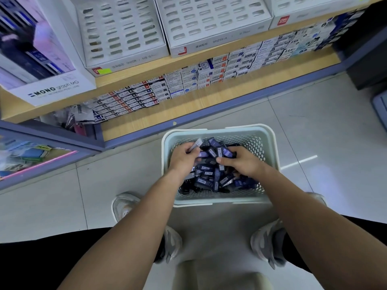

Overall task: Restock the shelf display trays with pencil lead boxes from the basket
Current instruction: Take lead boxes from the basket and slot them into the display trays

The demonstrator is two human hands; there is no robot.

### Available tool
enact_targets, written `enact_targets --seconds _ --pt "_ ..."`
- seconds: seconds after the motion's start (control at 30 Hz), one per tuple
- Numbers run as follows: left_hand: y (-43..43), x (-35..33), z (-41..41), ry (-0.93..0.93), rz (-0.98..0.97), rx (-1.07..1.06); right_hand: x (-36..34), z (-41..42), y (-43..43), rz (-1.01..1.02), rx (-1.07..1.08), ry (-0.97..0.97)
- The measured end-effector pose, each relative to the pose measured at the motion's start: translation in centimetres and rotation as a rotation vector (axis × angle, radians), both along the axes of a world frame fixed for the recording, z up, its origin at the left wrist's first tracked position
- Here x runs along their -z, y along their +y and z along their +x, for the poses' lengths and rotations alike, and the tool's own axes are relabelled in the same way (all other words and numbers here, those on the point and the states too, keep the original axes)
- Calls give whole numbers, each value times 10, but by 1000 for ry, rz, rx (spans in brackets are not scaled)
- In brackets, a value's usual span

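Observation:
A pale perforated basket (270, 143) stands on the floor, filled with several dark blue pencil lead boxes (209, 178). Both my hands are inside it. My left hand (183, 158) grips a lead box (195, 144) whose end sticks up past the fingers. My right hand (238, 162) curls over the pile and holds a few boxes (219, 152) fanned out at its fingertips. White slotted display trays (123, 32) stand on the wooden shelf above, with many slots showing dark and open.
A lower wooden shelf (188, 105) holds rows of small white boxed refills (188, 82). A large white MONO graph display box (41, 59) stands at the upper left. A side bin (31, 155) of packaged goods lies at left. My shoes (123, 206) flank the basket on grey tiles.

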State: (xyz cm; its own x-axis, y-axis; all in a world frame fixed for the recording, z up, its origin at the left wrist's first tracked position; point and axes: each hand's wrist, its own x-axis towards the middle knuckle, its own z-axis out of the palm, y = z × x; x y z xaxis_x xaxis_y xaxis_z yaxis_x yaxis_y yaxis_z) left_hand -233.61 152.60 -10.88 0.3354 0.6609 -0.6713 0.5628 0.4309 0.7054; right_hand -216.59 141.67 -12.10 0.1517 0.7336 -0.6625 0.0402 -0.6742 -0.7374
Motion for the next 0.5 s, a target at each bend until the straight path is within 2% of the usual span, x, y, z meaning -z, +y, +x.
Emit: enact_targets --seconds 0.17,0.3,0.4,0.5 --pt "-19 3 5 -111 -186 -11 5 -5 -7 -42 54 53" --pt "-7 7 5 -64 -230 113 10 -6 -2 -71 11 68" --pt "2 5 7 -61 -275 118 11 -11 2 -53 11 124" --pt "3 3 9 -74 -237 128 12 -17 7 -50 -27 121"
